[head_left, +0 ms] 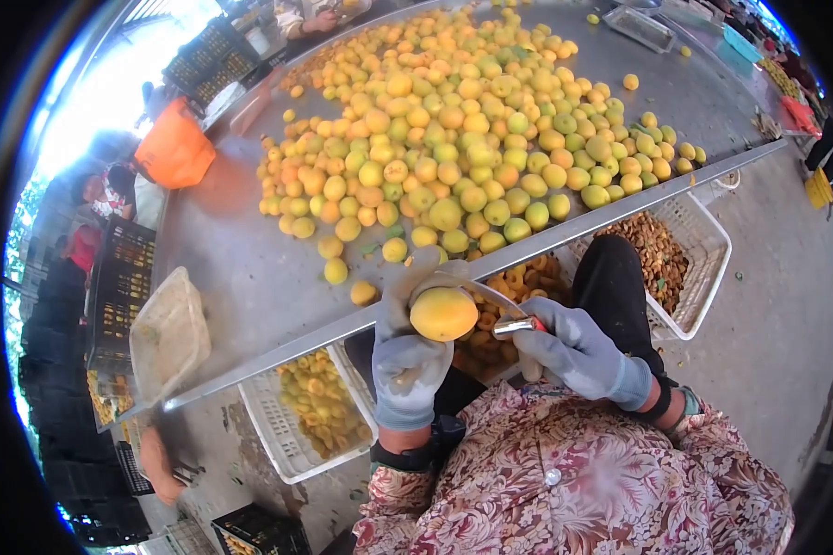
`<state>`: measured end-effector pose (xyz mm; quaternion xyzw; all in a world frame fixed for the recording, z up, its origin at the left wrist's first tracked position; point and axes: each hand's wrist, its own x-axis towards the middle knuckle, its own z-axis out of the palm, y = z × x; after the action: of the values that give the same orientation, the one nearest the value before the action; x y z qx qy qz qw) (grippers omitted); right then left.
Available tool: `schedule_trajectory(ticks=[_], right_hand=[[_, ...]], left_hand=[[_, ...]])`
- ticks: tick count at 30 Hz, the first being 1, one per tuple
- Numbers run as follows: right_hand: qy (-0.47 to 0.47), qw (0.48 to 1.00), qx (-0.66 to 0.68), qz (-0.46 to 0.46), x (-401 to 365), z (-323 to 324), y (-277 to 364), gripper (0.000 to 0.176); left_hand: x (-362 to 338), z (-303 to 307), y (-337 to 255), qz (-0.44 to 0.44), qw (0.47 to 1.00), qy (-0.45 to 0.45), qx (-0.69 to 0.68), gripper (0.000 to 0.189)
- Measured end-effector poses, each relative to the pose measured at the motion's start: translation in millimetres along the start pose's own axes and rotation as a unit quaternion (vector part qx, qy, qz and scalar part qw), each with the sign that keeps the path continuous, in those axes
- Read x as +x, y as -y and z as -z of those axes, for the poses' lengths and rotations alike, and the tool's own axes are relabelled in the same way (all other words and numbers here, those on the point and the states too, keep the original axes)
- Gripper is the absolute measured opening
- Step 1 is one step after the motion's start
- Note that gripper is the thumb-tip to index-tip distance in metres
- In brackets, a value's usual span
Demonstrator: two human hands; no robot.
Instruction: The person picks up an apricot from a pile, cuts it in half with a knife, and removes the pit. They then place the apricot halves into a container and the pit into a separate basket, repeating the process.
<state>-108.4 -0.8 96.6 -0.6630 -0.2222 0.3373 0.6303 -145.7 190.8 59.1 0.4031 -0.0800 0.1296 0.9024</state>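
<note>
My left hand [409, 356], in a grey glove, holds a yellow-orange fruit [443, 314] between thumb and fingers, just over the near edge of the metal table [241, 319]. In my right hand [574, 350], also gloved, is a knife [520, 326] with a red and silver handle. Its curved blade reaches left, close to the upper right side of the fruit; whether it touches the skin I cannot tell. A large heap of whole fruit [444, 139] covers the middle of the table.
Below the table edge stand a white crate of yellow fruit [261, 407] at left and a white basket of brown pits [713, 277] at right. An orange bag [174, 146] and a shallow tray [168, 338] lie left. A co-worker's hand [322, 22] shows at the far edge.
</note>
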Motion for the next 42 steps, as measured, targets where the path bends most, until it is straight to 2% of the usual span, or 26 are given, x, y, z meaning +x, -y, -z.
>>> schedule_trajectory(ticks=[2, 4, 6, 14, 16, 17, 18, 19, 23, 25, 27, 29, 32, 34, 36, 39, 42], right_hand=[[0.008, 1.0, -0.027, 0.005, 2, 1, -4, 0.026], [0.017, 0.998, -0.054, 0.011, 4, 2, -5, 0.025], [0.031, 0.994, -0.104, 0.025, 6, 0, -4, 0.023], [0.036, 0.986, -0.162, 0.029, 10, 1, -8, 0.025], [0.041, 0.983, -0.18, 0.021, 11, 2, -10, 0.027], [0.029, 0.978, -0.194, 0.065, 12, 3, -16, 0.029], [0.018, 0.972, -0.207, 0.109, 12, 5, -21, 0.031], [0.021, 0.972, -0.208, 0.108, 12, 7, -25, 0.031], [0.061, 0.981, -0.164, 0.082, 11, 12, -35, 0.04], [0.073, 0.985, -0.145, 0.064, 9, 13, -37, 0.042], [0.051, 0.988, -0.141, 0.03, 7, 13, -35, 0.032], [0.057, 0.991, -0.114, 0.033, 6, 12, -31, 0.032], [0.089, 0.992, -0.073, 0.043, 6, 11, -21, 0.036], [0.116, 0.99, -0.059, 0.051, 8, 12, -18, 0.043], [0.099, 0.973, -0.184, 0.101, 9, 11, -18, 0.038], [0.09, 0.965, -0.232, 0.081, 9, 9, -14, 0.033], [0.104, 0.967, -0.223, 0.068, 9, 10, -13, 0.031]], left_hand=[[1, 6, 2, 0.012, 1.0, 0.016, -0.015, 0.074], [1, 9, 3, 0.012, 0.997, 0.0, 0.07, 0.083], [0, 8, 0, 0.013, 0.996, -0.004, 0.086, 0.083], [-1, 5, -4, 0.013, 0.993, -0.012, 0.113, 0.077], [-1, 3, -11, 0.01, 0.984, 0.001, 0.181, 0.077], [-1, 2, -18, 0.008, 0.984, -0.001, 0.18, 0.077], [-2, 0, -26, 0.013, 0.968, 0.008, 0.251, 0.077], [-3, -2, -32, 0.017, 0.947, 0.018, 0.321, 0.079], [-9, -1, -41, 0.003, 0.948, 0.046, 0.316, 0.08], [-9, 2, -39, -0.085, 0.881, 0.096, 0.455, 0.085], [-10, 0, -40, -0.067, 0.894, 0.091, 0.433, 0.086], [-9, 1, -43, -0.052, 0.905, 0.086, 0.412, 0.086], [-8, 4, -48, -0.042, 0.881, 0.13, 0.452, 0.088], [-8, 2, -49, -0.004, 0.923, 0.145, 0.355, 0.088], [-11, 2, -47, 0.006, 0.92, 0.131, 0.37, 0.09], [-12, 4, -47, 0.014, 0.913, 0.12, 0.39, 0.092], [-12, 8, -51, 0.025, 0.913, 0.132, 0.386, 0.093]])
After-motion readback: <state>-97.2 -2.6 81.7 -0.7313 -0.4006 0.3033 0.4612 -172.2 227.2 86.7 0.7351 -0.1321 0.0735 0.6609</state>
